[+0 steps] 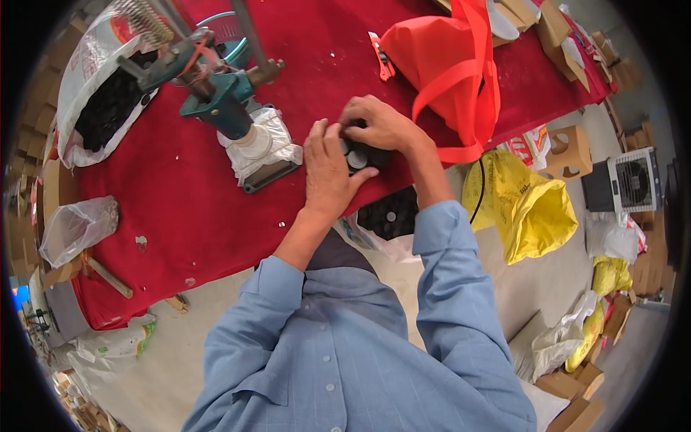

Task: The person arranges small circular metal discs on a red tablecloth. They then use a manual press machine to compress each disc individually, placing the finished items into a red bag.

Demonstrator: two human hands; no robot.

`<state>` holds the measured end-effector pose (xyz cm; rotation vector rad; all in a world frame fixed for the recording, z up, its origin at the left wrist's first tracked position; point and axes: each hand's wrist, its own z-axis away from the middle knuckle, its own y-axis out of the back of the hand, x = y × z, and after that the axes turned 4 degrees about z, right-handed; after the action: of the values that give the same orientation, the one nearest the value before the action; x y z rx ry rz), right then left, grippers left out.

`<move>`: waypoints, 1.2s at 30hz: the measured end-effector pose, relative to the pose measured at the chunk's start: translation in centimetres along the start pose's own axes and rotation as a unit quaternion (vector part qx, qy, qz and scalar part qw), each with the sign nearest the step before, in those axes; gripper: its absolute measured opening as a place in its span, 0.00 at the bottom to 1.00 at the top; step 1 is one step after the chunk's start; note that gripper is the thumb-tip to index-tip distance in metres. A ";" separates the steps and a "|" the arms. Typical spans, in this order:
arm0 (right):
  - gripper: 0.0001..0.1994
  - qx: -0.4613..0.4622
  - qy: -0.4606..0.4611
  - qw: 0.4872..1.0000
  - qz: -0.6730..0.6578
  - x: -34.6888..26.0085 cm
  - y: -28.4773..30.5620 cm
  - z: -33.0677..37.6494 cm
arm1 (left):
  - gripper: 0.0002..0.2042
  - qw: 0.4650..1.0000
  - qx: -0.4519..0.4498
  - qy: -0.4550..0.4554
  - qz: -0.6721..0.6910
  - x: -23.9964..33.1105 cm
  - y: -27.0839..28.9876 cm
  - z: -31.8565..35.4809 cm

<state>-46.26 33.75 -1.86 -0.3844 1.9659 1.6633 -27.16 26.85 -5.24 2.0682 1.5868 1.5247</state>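
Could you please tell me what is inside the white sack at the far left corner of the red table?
The white sack gapes open, showing a heap of small black pieces. How deep the heap goes is hidden by the sack's wall.

We see a worktop [180,194] covered in red cloth. On it stands a teal press tool [219,101], our landmark. Left of it lies a white sack of black pieces [101,93], below-left a clear plastic bag [75,227], and right of it an orange bag [443,68].
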 end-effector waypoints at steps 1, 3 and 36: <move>0.14 -0.003 -0.012 1.000 -0.003 0.0 0.8 1.0 | 0.51 1.000 -0.010 -0.006 0.010 0.5 -0.5 -0.2; 0.14 0.006 -0.078 0.995 -0.066 -0.6 1.7 2.2 | 0.53 1.000 -0.024 -0.002 0.016 0.8 -1.3 -0.4; 0.15 0.332 -0.215 0.918 0.031 4.8 1.1 14.4 | 0.13 0.974 -0.086 -0.144 0.150 9.2 -11.2 -0.1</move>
<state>-47.78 48.54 -5.11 0.2817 2.0471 0.9063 -35.15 38.90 -6.29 2.3752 1.0434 1.3072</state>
